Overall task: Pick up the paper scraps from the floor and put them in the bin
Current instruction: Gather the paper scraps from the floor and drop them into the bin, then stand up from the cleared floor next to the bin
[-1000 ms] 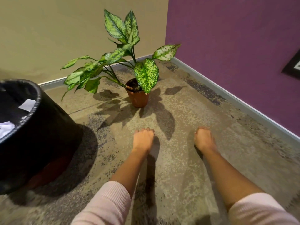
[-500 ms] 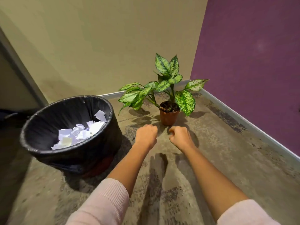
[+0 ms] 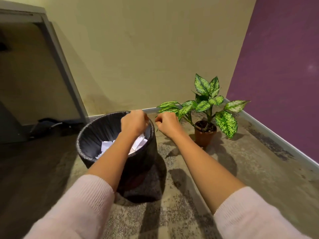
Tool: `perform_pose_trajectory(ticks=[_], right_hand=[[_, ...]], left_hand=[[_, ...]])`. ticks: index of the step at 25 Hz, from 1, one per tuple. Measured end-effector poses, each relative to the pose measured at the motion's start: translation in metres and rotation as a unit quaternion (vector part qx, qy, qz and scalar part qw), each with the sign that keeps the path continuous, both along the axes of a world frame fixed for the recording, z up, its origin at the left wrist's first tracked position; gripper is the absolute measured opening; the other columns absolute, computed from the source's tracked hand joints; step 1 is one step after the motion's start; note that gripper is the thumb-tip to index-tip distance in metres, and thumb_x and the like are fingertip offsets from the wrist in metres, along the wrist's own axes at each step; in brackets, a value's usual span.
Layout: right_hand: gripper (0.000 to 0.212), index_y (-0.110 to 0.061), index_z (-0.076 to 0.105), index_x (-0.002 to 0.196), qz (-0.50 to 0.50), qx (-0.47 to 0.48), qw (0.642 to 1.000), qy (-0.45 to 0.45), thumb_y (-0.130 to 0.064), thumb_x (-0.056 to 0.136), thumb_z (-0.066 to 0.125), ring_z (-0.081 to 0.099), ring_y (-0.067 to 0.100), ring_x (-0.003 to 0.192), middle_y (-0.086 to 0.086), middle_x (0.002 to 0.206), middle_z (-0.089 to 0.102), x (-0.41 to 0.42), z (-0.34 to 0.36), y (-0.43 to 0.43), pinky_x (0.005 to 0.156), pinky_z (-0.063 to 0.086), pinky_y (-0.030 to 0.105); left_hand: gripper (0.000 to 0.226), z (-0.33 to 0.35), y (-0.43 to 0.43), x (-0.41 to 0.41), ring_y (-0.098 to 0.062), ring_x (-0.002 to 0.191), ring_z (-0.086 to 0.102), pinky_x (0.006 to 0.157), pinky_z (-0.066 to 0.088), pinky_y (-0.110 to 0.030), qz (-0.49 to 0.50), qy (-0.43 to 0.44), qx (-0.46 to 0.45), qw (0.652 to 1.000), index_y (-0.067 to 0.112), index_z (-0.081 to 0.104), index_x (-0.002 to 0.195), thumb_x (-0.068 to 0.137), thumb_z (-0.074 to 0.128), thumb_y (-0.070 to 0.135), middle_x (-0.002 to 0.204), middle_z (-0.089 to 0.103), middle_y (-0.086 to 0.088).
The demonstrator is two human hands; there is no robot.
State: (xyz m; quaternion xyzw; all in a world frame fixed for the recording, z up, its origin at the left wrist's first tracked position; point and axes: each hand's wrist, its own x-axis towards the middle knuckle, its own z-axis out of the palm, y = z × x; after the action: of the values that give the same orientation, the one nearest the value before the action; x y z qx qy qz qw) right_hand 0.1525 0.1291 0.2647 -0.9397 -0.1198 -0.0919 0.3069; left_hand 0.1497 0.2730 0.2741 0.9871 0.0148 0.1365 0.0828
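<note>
A round black bin point(image 3: 81, 135) with a dark liner stands on the mottled floor left of centre. White paper scraps point(image 3: 106, 146) lie inside it, partly hidden by my left forearm. My left hand point(image 3: 134, 123) hovers over the bin's far right rim with its fingers curled down; I see no paper in it. My right hand point(image 3: 167, 125) is a closed fist just right of the rim, above the floor, and it also shows no paper. I see no loose scraps on the floor.
A potted plant point(image 3: 205, 135) with spotted green leaves stands right of the bin, close to my right hand. A beige wall is behind and a purple wall point(image 3: 279, 66) on the right. A grey door frame point(image 3: 63, 66) and a dark object point(image 3: 48, 125) are at the left.
My view rose from the floor by the plant. Both fists lifted and swung left, from in front of the pot to the bin, with the left one now over its rim.
</note>
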Motion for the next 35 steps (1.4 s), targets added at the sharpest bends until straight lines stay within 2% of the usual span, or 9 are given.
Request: perform_pose_trajectory(ticks=[3, 6, 14, 18, 21, 24, 28, 30, 35], right_hand=[[0.020, -0.010, 0.076, 0.101, 0.027, -0.007, 1.000, 0.004, -0.011, 0.089, 0.060, 0.067, 0.035, 0.094, 0.017, 0.102, 0.073, 0.003, 0.000, 0.030, 0.084, 0.056, 0.042], [0.018, -0.010, 0.076, 0.102, 0.044, -0.022, 0.999, 0.004, -0.014, 0.091, 0.062, 0.068, 0.031, 0.090, 0.015, 0.100, 0.074, 0.001, -0.008, 0.052, 0.084, 0.057, 0.044], [0.019, -0.016, 0.072, 0.089, 0.053, -0.065, 0.996, 0.005, -0.004, 0.084, 0.059, 0.065, 0.032, 0.089, 0.012, 0.096, 0.070, 0.011, -0.017, 0.045, 0.076, 0.056, 0.041], [0.014, -0.009, 0.070, 0.093, 0.066, -0.093, 0.993, -0.012, -0.005, 0.086, 0.058, 0.062, 0.034, 0.094, 0.014, 0.099, 0.066, 0.020, -0.021, 0.033, 0.074, 0.049, 0.039], [0.018, -0.007, 0.066, 0.105, 0.086, -0.123, 0.988, -0.026, -0.012, 0.091, 0.057, 0.055, 0.032, 0.107, 0.014, 0.107, 0.062, 0.019, -0.018, 0.031, 0.081, 0.048, 0.041], [0.028, -0.010, 0.058, 0.120, 0.112, -0.173, 0.978, -0.018, -0.018, 0.093, 0.054, 0.047, 0.029, 0.121, 0.011, 0.126, 0.058, 0.017, -0.012, 0.031, 0.094, 0.042, 0.041], [0.048, -0.011, 0.041, 0.141, 0.102, -0.178, 0.979, 0.015, -0.020, 0.094, 0.053, 0.016, 0.029, 0.149, 0.012, 0.155, 0.031, 0.013, -0.006, 0.021, 0.118, 0.023, 0.045], [0.053, -0.012, 0.036, 0.145, 0.081, -0.176, 0.980, 0.039, -0.022, 0.095, 0.053, 0.004, 0.029, 0.151, 0.013, 0.161, 0.020, 0.008, 0.000, 0.010, 0.121, 0.014, 0.047], [0.064, -0.015, 0.025, 0.152, 0.058, -0.222, 0.967, 0.106, -0.039, 0.097, 0.048, -0.009, 0.029, 0.151, 0.013, 0.164, 0.005, -0.009, 0.027, -0.022, 0.122, 0.007, 0.051]], left_hand=[[0.020, -0.002, 0.043, 0.000, -0.034, 0.095, 0.067, 0.075, 0.054, -0.037, 0.051, 0.032, -0.008, 0.998, 0.024, 0.075, 0.100, 0.086, 0.063, 0.029, 0.100, 0.073, -0.009], [0.023, -0.013, 0.066, -0.004, -0.036, 0.091, 0.065, 0.071, 0.052, -0.037, 0.073, 0.072, 0.006, 0.995, 0.017, 0.072, 0.104, 0.088, 0.056, 0.021, 0.100, 0.070, -0.010], [0.021, -0.033, 0.069, 0.002, -0.034, 0.083, 0.064, 0.067, 0.047, -0.035, 0.109, 0.116, 0.008, 0.987, 0.010, 0.067, 0.096, 0.076, 0.066, 0.014, 0.091, 0.066, -0.010], [0.018, -0.035, 0.061, 0.005, -0.037, 0.087, 0.064, 0.069, 0.044, -0.035, 0.121, 0.107, 0.000, 0.987, 0.009, 0.066, 0.095, 0.077, 0.065, 0.014, 0.094, 0.068, -0.013], [0.021, -0.033, 0.048, 0.001, -0.039, 0.101, 0.060, 0.082, 0.042, -0.040, 0.124, 0.115, 0.006, 0.986, 0.007, 0.064, 0.101, 0.085, 0.061, 0.019, 0.103, 0.068, -0.016], [0.033, -0.026, 0.037, 0.001, -0.037, 0.117, 0.052, 0.093, 0.038, -0.044, 0.119, 0.121, 0.026, 0.985, 0.004, 0.058, 0.116, 0.096, 0.051, 0.029, 0.120, 0.061, -0.017], [0.055, -0.022, 0.023, -0.005, -0.032, 0.145, 0.026, 0.112, 0.028, -0.048, 0.111, 0.134, 0.026, 0.984, -0.004, 0.037, 0.142, 0.102, 0.040, 0.034, 0.151, 0.037, -0.019], [0.064, -0.019, 0.013, -0.014, -0.031, 0.150, 0.014, 0.117, 0.021, -0.049, 0.102, 0.146, 0.016, 0.984, -0.005, 0.025, 0.149, 0.103, 0.036, 0.038, 0.158, 0.023, -0.020], [0.072, 0.008, -0.016, -0.041, -0.030, 0.151, 0.004, 0.119, 0.013, -0.050, 0.083, 0.193, 0.008, 0.978, -0.004, 0.019, 0.151, 0.102, 0.030, 0.047, 0.161, 0.014, -0.019]])
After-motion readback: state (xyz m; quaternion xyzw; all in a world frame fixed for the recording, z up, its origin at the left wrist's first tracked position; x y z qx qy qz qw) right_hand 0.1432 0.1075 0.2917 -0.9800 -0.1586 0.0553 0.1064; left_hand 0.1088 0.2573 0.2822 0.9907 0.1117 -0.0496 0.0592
